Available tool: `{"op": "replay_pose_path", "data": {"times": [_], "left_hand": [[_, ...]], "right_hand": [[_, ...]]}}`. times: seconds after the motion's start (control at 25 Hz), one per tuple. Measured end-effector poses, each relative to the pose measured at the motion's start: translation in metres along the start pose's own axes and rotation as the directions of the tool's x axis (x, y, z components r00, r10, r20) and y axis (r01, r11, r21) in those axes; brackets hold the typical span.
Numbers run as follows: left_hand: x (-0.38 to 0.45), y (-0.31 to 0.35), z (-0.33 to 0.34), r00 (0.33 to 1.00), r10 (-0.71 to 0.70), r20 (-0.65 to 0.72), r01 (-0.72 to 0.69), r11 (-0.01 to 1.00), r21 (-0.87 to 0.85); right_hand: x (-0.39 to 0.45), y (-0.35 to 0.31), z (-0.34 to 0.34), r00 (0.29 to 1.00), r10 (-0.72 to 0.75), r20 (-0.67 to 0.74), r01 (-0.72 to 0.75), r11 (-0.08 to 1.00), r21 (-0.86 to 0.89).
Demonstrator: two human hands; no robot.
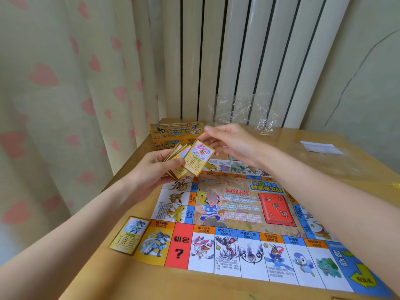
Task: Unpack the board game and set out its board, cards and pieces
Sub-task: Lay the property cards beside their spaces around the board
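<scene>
The paper game board (249, 215) lies unfolded on the wooden table (216, 286). My left hand (153, 167) grips a fanned stack of yellow-bordered cards (184, 161) above the board's far left corner. My right hand (229, 139) pinches the top edge of the front card (198, 158), which shows a pink creature. A single card (129, 234) lies face up on the table beside the board's near left corner. The yellow game box (175, 135) sits at the table's far left edge.
Crumpled clear plastic wrap (246, 113) leans against the white radiator at the back. A clear bag with a white slip (320, 147) lies at the right. A heart-patterned curtain (65, 94) hangs left of the table.
</scene>
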State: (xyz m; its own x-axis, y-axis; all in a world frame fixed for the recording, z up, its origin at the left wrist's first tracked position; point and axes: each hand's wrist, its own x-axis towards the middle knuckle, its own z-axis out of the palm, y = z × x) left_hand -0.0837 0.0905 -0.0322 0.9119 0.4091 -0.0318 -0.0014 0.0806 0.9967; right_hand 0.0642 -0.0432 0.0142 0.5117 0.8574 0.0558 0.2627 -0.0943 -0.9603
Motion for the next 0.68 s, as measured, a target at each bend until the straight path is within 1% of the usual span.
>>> {"op": "replay_pose_path", "data": {"times": [0.08,0.12,0.2,0.28,0.36,0.4,0.44,0.48,0.56,0.6,0.64,0.68], "left_hand": [[0.000,0.002,-0.003,0.999,0.010,-0.037,-0.009,1.000,0.026],[0.002,0.005,-0.005,0.996,0.028,-0.079,-0.026,0.999,0.031],[0.010,0.012,-0.011,0.975,0.066,-0.211,-0.067,0.998,-0.001],[0.016,0.017,-0.021,0.941,0.072,-0.332,-0.097,0.994,-0.058],[0.015,0.015,-0.029,0.930,0.055,-0.364,-0.099,0.990,-0.104],[0.012,0.011,-0.031,0.934,0.044,-0.355,-0.091,0.989,-0.117],[0.009,0.008,-0.032,0.939,0.030,-0.342,-0.077,0.989,-0.126],[0.005,0.004,-0.033,0.943,0.019,-0.331,-0.064,0.990,-0.127],[-0.001,-0.002,-0.032,0.955,0.006,-0.296,-0.043,0.992,-0.116],[-0.005,-0.004,-0.030,0.964,-0.009,-0.266,-0.018,0.995,-0.099],[-0.009,-0.007,-0.026,0.973,-0.030,-0.230,0.015,0.998,-0.067],[-0.014,-0.010,-0.021,0.979,-0.054,-0.195,0.048,0.998,-0.034]], "right_hand": [[0.003,-0.002,0.002,1.000,-0.020,0.003,0.020,0.996,-0.082],[0.005,-0.003,0.004,1.000,-0.022,-0.004,0.021,0.993,-0.120],[0.010,-0.004,0.010,0.999,-0.017,-0.039,0.011,0.986,-0.164],[0.019,-0.001,0.016,0.992,-0.004,-0.123,-0.019,0.983,-0.181],[0.025,0.004,0.020,0.979,0.016,-0.202,-0.052,0.983,-0.176],[0.026,0.005,0.022,0.978,0.022,-0.209,-0.062,0.981,-0.186],[0.025,0.007,0.023,0.982,0.030,-0.186,-0.068,0.977,-0.201],[0.022,0.008,0.023,0.991,0.046,-0.125,-0.071,0.976,-0.207],[0.008,0.010,0.024,0.989,0.111,0.093,-0.089,0.972,-0.216],[-0.001,0.012,0.026,0.968,0.150,0.203,-0.095,0.961,-0.258],[-0.012,0.015,0.029,0.942,0.189,0.278,-0.094,0.942,-0.321],[-0.024,0.019,0.033,0.924,0.220,0.312,-0.088,0.918,-0.387]]}}
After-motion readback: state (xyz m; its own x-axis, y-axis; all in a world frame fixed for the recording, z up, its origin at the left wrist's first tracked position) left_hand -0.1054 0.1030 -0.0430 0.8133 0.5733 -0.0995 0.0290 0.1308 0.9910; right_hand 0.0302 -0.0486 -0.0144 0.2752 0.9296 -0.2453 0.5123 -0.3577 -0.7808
